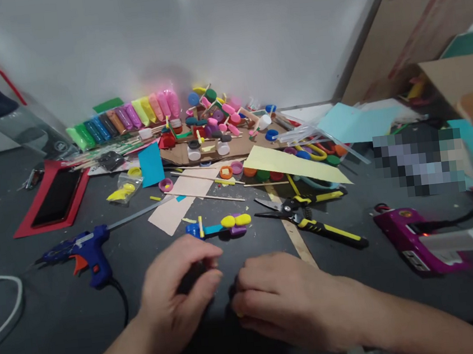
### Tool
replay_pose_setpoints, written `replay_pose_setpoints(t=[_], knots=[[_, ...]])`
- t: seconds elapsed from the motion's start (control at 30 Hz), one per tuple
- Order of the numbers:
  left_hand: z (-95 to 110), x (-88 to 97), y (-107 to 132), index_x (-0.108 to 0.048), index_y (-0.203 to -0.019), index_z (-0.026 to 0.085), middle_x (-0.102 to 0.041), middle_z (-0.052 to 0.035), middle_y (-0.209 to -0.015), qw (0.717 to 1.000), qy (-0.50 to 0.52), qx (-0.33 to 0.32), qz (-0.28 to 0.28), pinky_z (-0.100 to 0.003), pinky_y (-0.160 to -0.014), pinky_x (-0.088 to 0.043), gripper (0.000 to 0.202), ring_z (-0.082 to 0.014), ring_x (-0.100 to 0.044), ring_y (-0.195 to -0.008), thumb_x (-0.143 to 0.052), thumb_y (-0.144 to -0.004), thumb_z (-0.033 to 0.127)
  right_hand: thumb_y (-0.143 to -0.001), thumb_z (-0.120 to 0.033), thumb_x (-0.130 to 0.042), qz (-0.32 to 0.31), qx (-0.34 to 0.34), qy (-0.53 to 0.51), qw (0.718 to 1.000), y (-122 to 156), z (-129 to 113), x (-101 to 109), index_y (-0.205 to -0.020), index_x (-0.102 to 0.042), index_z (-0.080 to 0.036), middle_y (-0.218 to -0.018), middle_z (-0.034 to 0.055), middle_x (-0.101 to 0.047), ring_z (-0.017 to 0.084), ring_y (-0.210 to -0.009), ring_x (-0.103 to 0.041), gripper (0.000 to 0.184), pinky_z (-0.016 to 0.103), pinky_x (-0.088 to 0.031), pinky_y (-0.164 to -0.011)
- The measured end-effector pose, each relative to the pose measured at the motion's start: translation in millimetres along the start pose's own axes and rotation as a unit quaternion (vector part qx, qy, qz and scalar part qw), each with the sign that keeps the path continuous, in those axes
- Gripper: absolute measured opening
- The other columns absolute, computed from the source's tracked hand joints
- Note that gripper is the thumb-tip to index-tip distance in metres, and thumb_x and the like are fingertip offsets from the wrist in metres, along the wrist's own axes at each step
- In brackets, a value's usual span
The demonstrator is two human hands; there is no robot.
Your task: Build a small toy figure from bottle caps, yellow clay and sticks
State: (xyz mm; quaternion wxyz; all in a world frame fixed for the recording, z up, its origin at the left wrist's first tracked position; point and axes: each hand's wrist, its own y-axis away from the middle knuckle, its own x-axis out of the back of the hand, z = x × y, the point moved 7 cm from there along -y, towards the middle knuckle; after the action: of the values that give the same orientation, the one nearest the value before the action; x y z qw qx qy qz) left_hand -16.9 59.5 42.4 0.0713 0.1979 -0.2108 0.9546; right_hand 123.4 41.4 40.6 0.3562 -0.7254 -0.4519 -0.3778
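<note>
So both hands are down low over the dark desk [66, 330], near the front. The right hand [283, 296] has its fingers curled in, and its grip looks closed on a tiny yellow bit [239, 313] that just pokes out under the fingertips, so I can't really make out its shape. The left hand [182, 301] is just beside it, loosely curved, thumb and index tips a little apart. That grip is open, nothing I can see in the gap.

Right past the fingers there's a little craft piece [214, 229] lying on the desk: blue at one end, a teal strip in the middle, purple and two yellow blobs at the other. Neither hand's touching it. Off to its right are the cutters [331, 235], blades apart and pointing at it. A blue glue gun [98, 259] lies on its side left of the hands, with a glue stick [139, 212] coming out the back.

Behind all that: thin sticks [205, 196], a pale yellow sheet [294, 165], a baggie [125, 191] with yellow stuff in it, a heap of colorful caps and bits on cardboard [175, 156], and a row of clay packs [124, 116] against the wall.
</note>
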Motion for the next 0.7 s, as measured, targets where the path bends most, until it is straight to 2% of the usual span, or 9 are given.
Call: replay_pose_setpoints(t=[0.03,0.07,0.13,0.2,0.27,0.37,0.53,0.63,0.7], knots=[[-9,-12.8,3,-0.064,-0.106,0.025,-0.065,0.0029,-0.083,0.993,0.055,0.094,-0.055,-0.022,-0.068,-0.049,0.017,-0.0112,-0.060,-0.074,-0.061,-0.091,0.017,-0.101,-0.019,-0.046,0.049,0.004,-0.006,0.999,0,-1,8,-0.088,-0.063,-0.016,-0.077,0.0015,-0.061,0.014,-0.069,-0.048,0.021,0.028,-0.033,-0.059],[-16,-28.5,9,-0.064,-0.104,0.023,-0.062,0.0032,-0.080,0.969,0.115,0.180,-0.124,-0.020,-0.063,-0.047,0.013,-0.0103,-0.056,-0.069,-0.061,-0.092,0.022,-0.102,-0.019,-0.046,0.094,0.012,-0.010,0.995,1,-2,14,-0.088,-0.063,-0.016,-0.075,0.0016,-0.061,0.014,-0.069,-0.047,0.023,0.027,-0.034,-0.060],[-21,-56.4,23,-0.062,-0.095,0.020,-0.058,0.0041,-0.073,0.890,0.241,0.303,-0.240,-0.018,-0.055,-0.042,0.012,-0.0084,-0.050,-0.062,-0.063,-0.091,0.031,-0.102,-0.019,-0.048,0.153,0.028,-0.012,0.988,4,-3,20,-0.085,-0.064,-0.016,-0.073,0.0013,-0.060,0.013,-0.067,-0.047,0.024,0.027,-0.034,-0.060],[-23,-69.1,28,-0.058,-0.088,0.019,-0.056,0.0049,-0.067,0.823,0.342,0.368,-0.264,-0.016,-0.048,-0.039,0.021,-0.0072,-0.048,-0.055,-0.066,-0.088,0.038,-0.101,-0.021,-0.050,0.183,0.026,-0.003,0.983,5,-2,21,-0.083,-0.065,-0.017,-0.072,0.0012,-0.059,0.013,-0.067,-0.048,0.024,0.027,-0.035,-0.059],[-27,-72.7,27,-0.057,-0.086,0.018,-0.060,0.0038,-0.064,0.792,0.405,0.385,-0.247,-0.016,-0.044,-0.041,0.025,-0.0078,-0.052,-0.051,-0.069,-0.085,0.041,-0.101,-0.023,-0.053,0.202,0.003,0.009,0.979,6,4,22,-0.088,-0.067,-0.016,-0.076,0.0025,-0.061,0.013,-0.069,-0.051,0.020,0.026,-0.038,-0.060],[-29,-74.4,23,-0.061,-0.088,0.016,-0.067,-0.0008,-0.068,0.772,0.453,0.376,-0.240,-0.019,-0.047,-0.049,0.027,-0.0107,-0.061,-0.053,-0.073,-0.083,0.040,-0.099,-0.026,-0.056,0.228,-0.019,0.032,0.973,7,11,27,-0.104,-0.067,-0.013,-0.088,0.0073,-0.064,0.015,-0.077,-0.057,0.018,0.027,-0.047,-0.068],[-31,-78.1,24,-0.071,-0.097,0.014,-0.071,-0.0040,-0.075,0.764,0.453,0.384,-0.251,-0.021,-0.060,-0.054,0.028,-0.0124,-0.067,-0.063,-0.077,-0.081,0.037,-0.102,-0.038,-0.048,0.236,0.049,0.019,0.970,9,11,32,-0.112,-0.064,-0.009,-0.099,0.0126,-0.068,0.020,-0.092,-0.062,0.034,0.034,-0.054,-0.083],[-38,-76.4,21,-0.075,-0.097,0.016,-0.073,-0.0051,-0.081,0.801,0.410,0.372,-0.227,-0.029,-0.072,-0.058,0.033,-0.0173,-0.070,-0.075,-0.077,-0.078,0.043,-0.102,-0.044,-0.047,0.237,0.041,0.040,0.970,8,11,25,-0.120,-0.061,-0.008,-0.110,0.0158,-0.068,0.022,-0.107,-0.061,0.043,0.037,-0.051,-0.095],[-45,-75.4,24,-0.077,-0.095,0.019,-0.076,-0.0072,-0.092,0.836,0.358,0.362,-0.205,-0.036,-0.083,-0.058,0.030,-0.0243,-0.071,-0.093,-0.077,-0.078,0.044,-0.099,-0.055,-0.047,0.188,0.024,0.070,0.979,3,10,9,-0.131,-0.054,-0.006,-0.128,0.0201,-0.063,0.026,-0.125,-0.054,0.059,0.044,-0.043,-0.110]])
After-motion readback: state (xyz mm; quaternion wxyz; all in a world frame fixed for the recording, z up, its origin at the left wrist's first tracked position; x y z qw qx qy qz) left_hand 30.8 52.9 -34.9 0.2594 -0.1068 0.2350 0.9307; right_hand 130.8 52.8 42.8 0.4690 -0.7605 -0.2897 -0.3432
